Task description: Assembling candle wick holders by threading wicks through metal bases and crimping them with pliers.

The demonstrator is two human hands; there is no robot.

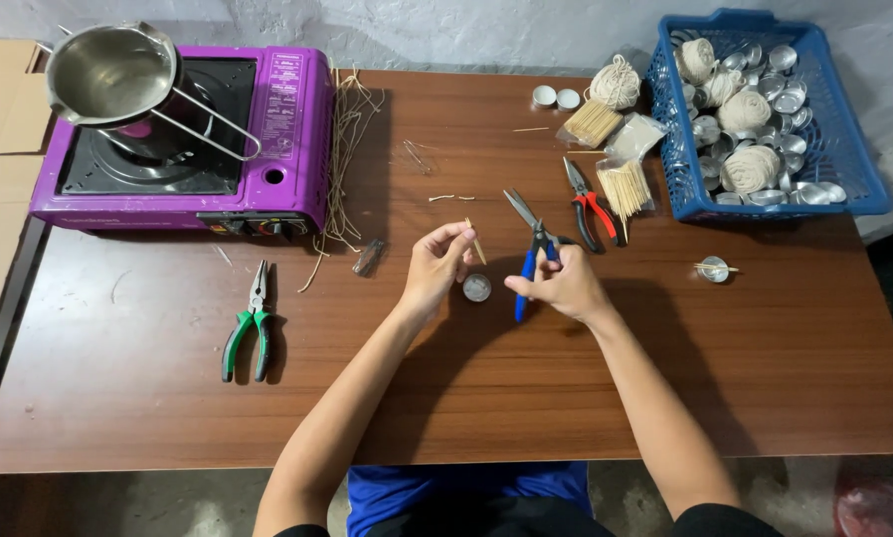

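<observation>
From the head camera, looking down, a brown wooden table (168, 398) fills most of the view, and two bare arms reach out over it. The left hand (437, 267) is up off the table, with its finger and thumb pinched together on a short thin wooden stick (476, 242) that points up and a bit to the side. The right hand (564, 285) is closed around the blue-handled scissors (529, 261), and the shiny blades are open and point away toward the far side of the table. Between the two hands, a small round silver metal cup (477, 288) sits on the table, just below the stick and just beside the scissors. Near the scissors lie red-handled pliers (593, 209), and next to those are bundles of thin wooden sticks (625, 187). A second small silver cup with a stick laid across it (713, 268) sits well apart to the right. At the far right is a blue plastic basket (844, 189) holding balls of cream string and many little silver cups. At the far left is a purple camping stove (297, 129) with a silver metal pot (108, 75) on top. Loose pieces of tan string (347, 149) lie just beside the stove, and green-handled pliers (251, 320) lie on the table in front of it
</observation>
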